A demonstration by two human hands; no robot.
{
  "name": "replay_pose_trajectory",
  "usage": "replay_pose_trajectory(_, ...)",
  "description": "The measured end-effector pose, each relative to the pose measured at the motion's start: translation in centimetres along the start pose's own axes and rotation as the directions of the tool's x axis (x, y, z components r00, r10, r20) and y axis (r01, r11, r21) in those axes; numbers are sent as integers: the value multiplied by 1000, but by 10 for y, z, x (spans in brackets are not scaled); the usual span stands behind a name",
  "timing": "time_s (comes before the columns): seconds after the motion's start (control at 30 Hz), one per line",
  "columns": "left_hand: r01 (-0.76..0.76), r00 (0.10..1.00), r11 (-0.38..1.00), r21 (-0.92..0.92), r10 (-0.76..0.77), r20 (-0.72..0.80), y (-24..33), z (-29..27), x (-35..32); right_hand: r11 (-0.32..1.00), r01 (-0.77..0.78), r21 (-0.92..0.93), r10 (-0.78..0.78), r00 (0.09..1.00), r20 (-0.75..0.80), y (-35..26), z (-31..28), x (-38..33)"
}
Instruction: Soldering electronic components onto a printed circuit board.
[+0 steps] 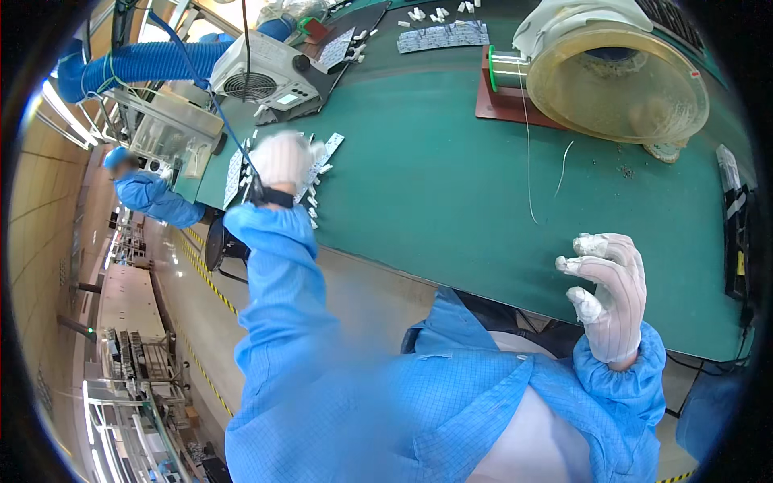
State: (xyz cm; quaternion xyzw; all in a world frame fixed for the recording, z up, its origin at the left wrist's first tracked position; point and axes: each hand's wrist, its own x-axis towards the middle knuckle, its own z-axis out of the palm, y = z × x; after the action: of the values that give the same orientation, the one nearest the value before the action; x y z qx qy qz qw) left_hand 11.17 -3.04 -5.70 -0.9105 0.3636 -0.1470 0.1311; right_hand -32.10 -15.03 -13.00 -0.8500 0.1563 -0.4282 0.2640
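Note:
My left hand (283, 158), in a white glove with a dark strap at the wrist, reaches over circuit boards (328, 154) with white connectors on the left part of the bench. Its fingers are blurred and hidden behind the back of the hand, so I cannot see whether it holds anything. My right hand (616, 302), in a white striped glove, hovers above the near right side of the green mat (419, 177). Its fingers are curved and apart, with nothing between them. A loose strand of solder wire (529, 161) runs down toward it from a spool (510, 68).
A round magnifier-like cover (620, 88) stands at the back right. More boards (443, 37) lie at the far edge. A white soldering station (262, 76) sits at the back left, beside a blue hose (169, 66). A co-worker (149, 193) in blue is at the far left.

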Motion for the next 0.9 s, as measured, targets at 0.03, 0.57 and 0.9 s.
replay_pose_trajectory(0.03,-10,996,990,144,-3,85,-4,15,-12,1000,14,-2,-14,1000,10,1,2,1)
replay_pose_trajectory(0.57,-535,807,-303,-789,-459,-371,19,-56,-102,995,-64,78,68,997,-44,-1,2,-5)
replay_pose_trajectory(0.9,307,907,-858,-412,395,-147,173,-52,-157,869,-260,422,259,964,61,-4,3,-8)
